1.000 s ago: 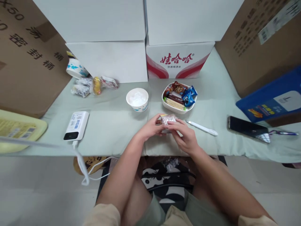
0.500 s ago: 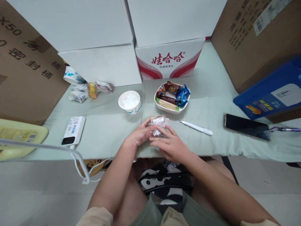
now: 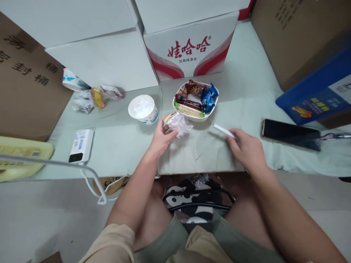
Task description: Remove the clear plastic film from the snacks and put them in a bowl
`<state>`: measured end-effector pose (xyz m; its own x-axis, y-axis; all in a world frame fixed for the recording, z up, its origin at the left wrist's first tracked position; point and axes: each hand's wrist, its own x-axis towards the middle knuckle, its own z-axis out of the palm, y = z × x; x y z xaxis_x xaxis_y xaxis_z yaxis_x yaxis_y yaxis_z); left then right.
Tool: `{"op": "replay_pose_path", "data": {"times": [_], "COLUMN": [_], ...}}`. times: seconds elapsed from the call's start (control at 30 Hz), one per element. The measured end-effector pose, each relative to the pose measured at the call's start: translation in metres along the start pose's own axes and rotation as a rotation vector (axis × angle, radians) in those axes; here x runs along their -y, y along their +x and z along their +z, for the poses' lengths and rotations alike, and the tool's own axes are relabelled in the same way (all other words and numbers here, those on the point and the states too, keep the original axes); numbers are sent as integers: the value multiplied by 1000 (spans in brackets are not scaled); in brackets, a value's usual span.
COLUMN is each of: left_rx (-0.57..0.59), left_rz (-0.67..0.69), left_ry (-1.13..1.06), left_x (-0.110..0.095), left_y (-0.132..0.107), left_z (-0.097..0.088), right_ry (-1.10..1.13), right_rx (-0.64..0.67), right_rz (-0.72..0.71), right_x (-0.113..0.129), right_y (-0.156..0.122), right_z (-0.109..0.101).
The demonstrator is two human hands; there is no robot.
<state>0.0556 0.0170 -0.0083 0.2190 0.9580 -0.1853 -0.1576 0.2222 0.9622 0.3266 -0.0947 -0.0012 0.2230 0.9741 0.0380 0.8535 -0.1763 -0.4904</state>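
My left hand (image 3: pixel 161 137) grips a small snack in crinkled clear wrapper (image 3: pixel 178 123), held just above the pale green cloth of the table (image 3: pixel 131 146). My right hand (image 3: pixel 245 149) lies to the right, its fingers closed over the near end of a white knife-like tool (image 3: pixel 222 129) lying on the cloth. Just beyond the wrapped snack stands a white bowl (image 3: pixel 212 112) filled with several packaged biscuits and sweets. A white paper cup (image 3: pixel 143 109) with something white inside stands left of the bowl.
A black phone (image 3: pixel 290 129) and a blue box (image 3: pixel 318 91) lie right. A white power bank (image 3: pixel 81 145) with cable, loose wrappers (image 3: pixel 93 99) and a tape roll (image 3: pixel 71 80) lie left. White and brown cartons (image 3: pixel 189 44) wall the back. A patterned bag (image 3: pixel 196 201) sits between my knees.
My right hand has let go of the wrapped snack and moved right onto the white tool. My left hand keeps the snack. The view has tilted down and shifted.
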Motion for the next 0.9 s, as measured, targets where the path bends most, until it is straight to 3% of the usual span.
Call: {"op": "replay_pose_path", "data": {"times": [0.17,0.33,0.5,0.63,0.77,0.83,0.9], "left_rx": [44,37,-167,-152,-39,30,24], "left_rz": [68,66,57,14,43,39,31], "left_ry": [117,70,-137,-119,88,274,511], "left_x": [3,0,-11,-11,-3,-2,-2], "left_y": [-7,-16,-18,-24,-37,-43,-46], "left_z": [3,3,-22,-37,-25,-17,-14], "right_ry": [517,435,230,159,9,-69,-128], "right_rx": [119,89,206,123,1,-19,-78], "right_rz": [-38,-155,-206,-117,-110,-113,-101], "right_x": [51,84,77,58,46,43,42], "right_y": [-6,-4,-1,1,5,7,10], "right_z": [12,34,35,28,29,33,37]}}
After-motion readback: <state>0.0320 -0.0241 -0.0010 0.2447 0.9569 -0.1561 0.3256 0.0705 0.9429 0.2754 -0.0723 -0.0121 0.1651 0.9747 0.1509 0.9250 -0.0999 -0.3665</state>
